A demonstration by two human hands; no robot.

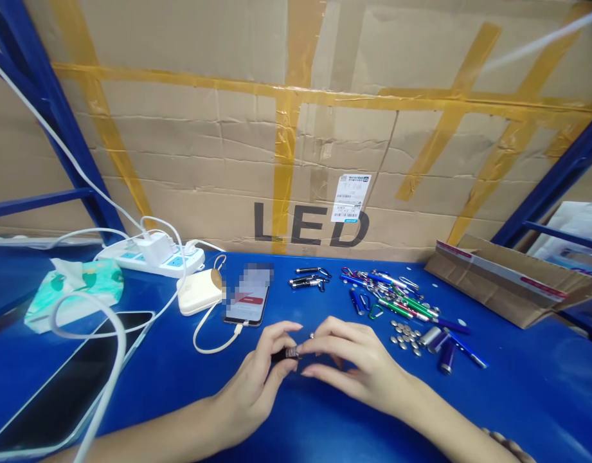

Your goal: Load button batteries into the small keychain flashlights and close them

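A small dark tube (285,355) sits at the lower middle of the frame, held in the air just above the surface (517,399) between both hands. It looks like a tiny metal torch or pointer with a ridged silver band near one end. The left hand (247,386) pinches it between thumb and fingers, while the fingertips (300,350) of the right hand (358,363) press against its end, so the hands nearly meet around it. A tiny silver bit (312,335) shows just above the right hand's fingers; what it is, or whether it is attached, cannot be told.

The tube is probably light but stiff, and its smooth metal could be slippery, so the ridged band seems the surest place to hold it.

Just right of the hands lie a cluster of button batteries (404,339) and a few short blue and silver tubes (447,357). Above them, toward the upper right of the surface, is a heap of keychain pointers (387,292), with a smaller group (308,278) to its left.

Left of the hands are a phone (245,302) with a blurred screen, a white power bank (199,291), and a power strip (151,260). A tissue packet (74,294) lies further left, and a flattened cardboard box (512,283) lies at the right.
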